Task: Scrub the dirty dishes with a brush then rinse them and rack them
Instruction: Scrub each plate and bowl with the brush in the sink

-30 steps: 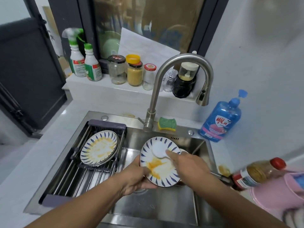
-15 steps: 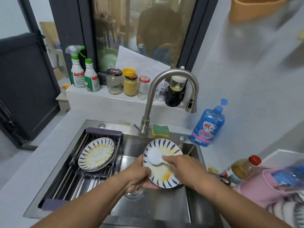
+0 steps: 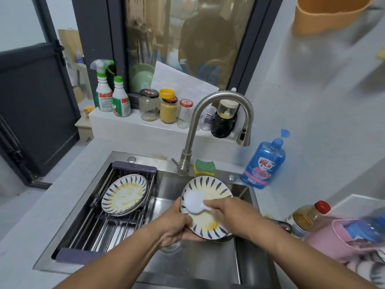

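Note:
Over the steel sink (image 3: 200, 265), my left hand (image 3: 175, 228) grips the lower left rim of a white plate with blue leaf marks (image 3: 210, 188), tilted toward me and smeared yellow. My right hand (image 3: 231, 215) holds a white round-headed brush (image 3: 193, 202) pressed against the plate's left side. A stack of similar yellow-stained plates (image 3: 125, 195) leans in the dark rack (image 3: 133, 166) across the sink's left half.
A curved steel faucet (image 3: 208, 113) arches over the sink, no water running. A green-yellow sponge (image 3: 205, 166) lies behind it, a blue soap bottle (image 3: 263, 163) at right. Jars and spray bottles line the ledge (image 3: 129, 124). An oil bottle (image 3: 308, 217) and pink container (image 3: 333, 238) stand right.
The brush head has slid from the plate's upper middle to its left side, smearing the yellow stain thinner. The camera tilted upward, showing more wall and window.

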Demonstrator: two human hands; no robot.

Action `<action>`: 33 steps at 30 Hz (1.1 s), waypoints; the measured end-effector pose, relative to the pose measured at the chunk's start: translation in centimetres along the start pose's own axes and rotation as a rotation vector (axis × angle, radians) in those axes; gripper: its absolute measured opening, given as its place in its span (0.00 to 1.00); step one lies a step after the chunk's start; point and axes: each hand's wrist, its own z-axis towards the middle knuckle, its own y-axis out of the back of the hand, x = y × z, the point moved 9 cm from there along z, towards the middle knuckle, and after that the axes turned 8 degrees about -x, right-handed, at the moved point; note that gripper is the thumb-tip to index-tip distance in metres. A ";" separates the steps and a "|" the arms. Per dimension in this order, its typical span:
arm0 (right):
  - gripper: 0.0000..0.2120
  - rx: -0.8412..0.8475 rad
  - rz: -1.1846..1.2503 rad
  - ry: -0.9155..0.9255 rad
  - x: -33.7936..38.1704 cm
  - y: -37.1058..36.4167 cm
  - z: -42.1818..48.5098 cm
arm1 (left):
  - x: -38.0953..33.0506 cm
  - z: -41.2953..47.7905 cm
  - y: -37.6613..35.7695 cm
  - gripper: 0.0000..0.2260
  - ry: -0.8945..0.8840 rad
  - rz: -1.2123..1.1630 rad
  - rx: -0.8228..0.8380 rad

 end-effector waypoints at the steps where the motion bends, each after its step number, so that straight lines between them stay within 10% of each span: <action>1: 0.18 0.050 -0.024 0.021 -0.1 -0.7 -0.8 | -0.2 0.1 0.6 0.33 -0.005 -0.014 -0.020; 23: 0.24 -0.024 -0.349 -0.071 -5.6 1.2 1.0 | -0.4 1.1 1.3 0.30 -0.058 0.054 -0.016; 30: 0.15 0.151 0.000 0.003 -1.1 -2.8 -1.1 | -1.5 2.2 1.9 0.09 -0.143 -0.051 -0.153; 33: 0.17 0.123 0.198 -0.024 0.5 -3.2 -0.3 | -1.4 2.1 0.8 0.15 -0.098 -0.129 -0.074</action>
